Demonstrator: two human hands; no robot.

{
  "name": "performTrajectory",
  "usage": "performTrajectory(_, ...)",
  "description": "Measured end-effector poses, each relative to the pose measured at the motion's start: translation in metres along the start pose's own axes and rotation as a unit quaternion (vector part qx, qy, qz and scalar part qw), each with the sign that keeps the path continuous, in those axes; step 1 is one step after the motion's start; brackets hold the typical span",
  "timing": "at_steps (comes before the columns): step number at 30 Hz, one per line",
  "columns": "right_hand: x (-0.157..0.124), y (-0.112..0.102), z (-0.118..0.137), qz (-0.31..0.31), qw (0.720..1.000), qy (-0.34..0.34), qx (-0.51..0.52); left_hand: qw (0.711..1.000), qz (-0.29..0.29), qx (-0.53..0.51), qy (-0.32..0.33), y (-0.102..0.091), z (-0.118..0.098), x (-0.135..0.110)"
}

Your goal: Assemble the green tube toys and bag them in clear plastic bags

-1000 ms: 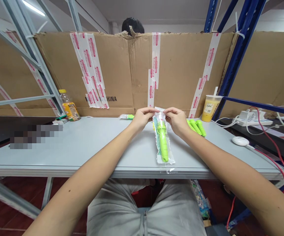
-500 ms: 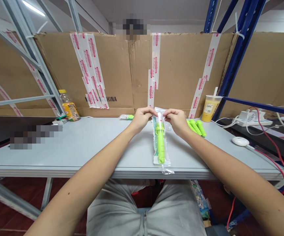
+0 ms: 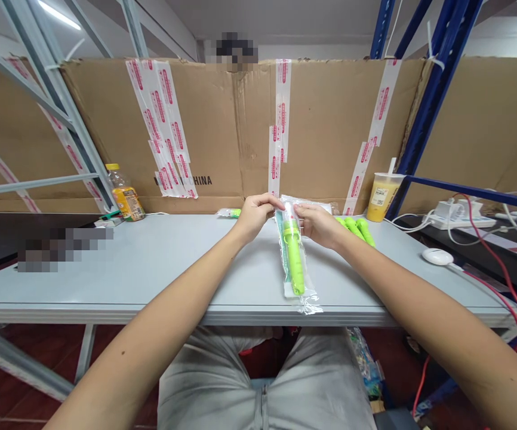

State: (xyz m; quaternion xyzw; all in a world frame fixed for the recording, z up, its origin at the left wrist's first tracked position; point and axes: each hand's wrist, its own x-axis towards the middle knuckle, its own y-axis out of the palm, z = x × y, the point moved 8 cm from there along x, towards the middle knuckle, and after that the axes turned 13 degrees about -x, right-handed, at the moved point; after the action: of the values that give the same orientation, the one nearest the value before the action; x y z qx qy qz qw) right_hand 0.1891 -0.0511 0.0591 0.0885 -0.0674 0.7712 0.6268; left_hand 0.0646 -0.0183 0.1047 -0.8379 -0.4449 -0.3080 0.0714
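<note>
A clear plastic bag [image 3: 309,282] hangs over the table close to its front edge, tilted with its lower end toward me. Inside it lie a bright green tube-shaped item [image 3: 294,254] with a whitish top and a teal strip along its left side. My left hand [image 3: 256,217] pinches the bag's upper left corner between thumb and fingers. At the upper right side, my right hand [image 3: 321,224] grips the same bag with bent fingers. Just behind my right hand, several loose green tube-shaped pieces [image 3: 360,229] rest on the table, partly hidden by it.
The grey table [image 3: 151,263] ends at a cardboard wall [image 3: 330,119]. A small green-and-clear package [image 3: 228,212] sits at the back. A juice bottle [image 3: 127,197] stands left, a drink cup [image 3: 382,196] right. Farther right are a white mouse-like device [image 3: 438,257], power strips and red cables [image 3: 507,275].
My right hand has shifted slightly left and turned, its fingers now further round the bag's upper side. The bag's lower end has swung a little to the right.
</note>
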Motion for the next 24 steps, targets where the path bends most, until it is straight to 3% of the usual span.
performTrajectory(9,-0.002,-0.004,0.011,0.005,0.998,-0.063,0.002,0.997,0.013,-0.075,-0.018,0.006,-0.001,-0.001)
performTrajectory(13,-0.001,-0.007,0.013,-0.002,0.997,-0.083,0.003,0.991,-0.016,-0.100,-0.090,0.005,0.012,-0.004)
performTrajectory(16,-0.002,-0.007,0.014,0.001,0.996,-0.091,-0.007,0.980,0.048,-0.086,-0.172,0.014,0.025,-0.010)
performTrajectory(18,-0.002,-0.008,0.015,-0.002,0.995,-0.094,-0.023,0.974,0.090,-0.073,-0.193,0.018,0.028,-0.012)
performTrajectory(24,-0.004,-0.007,0.020,0.015,0.993,-0.097,-0.059,0.968,0.093,-0.120,-0.202,0.016,0.028,-0.013)
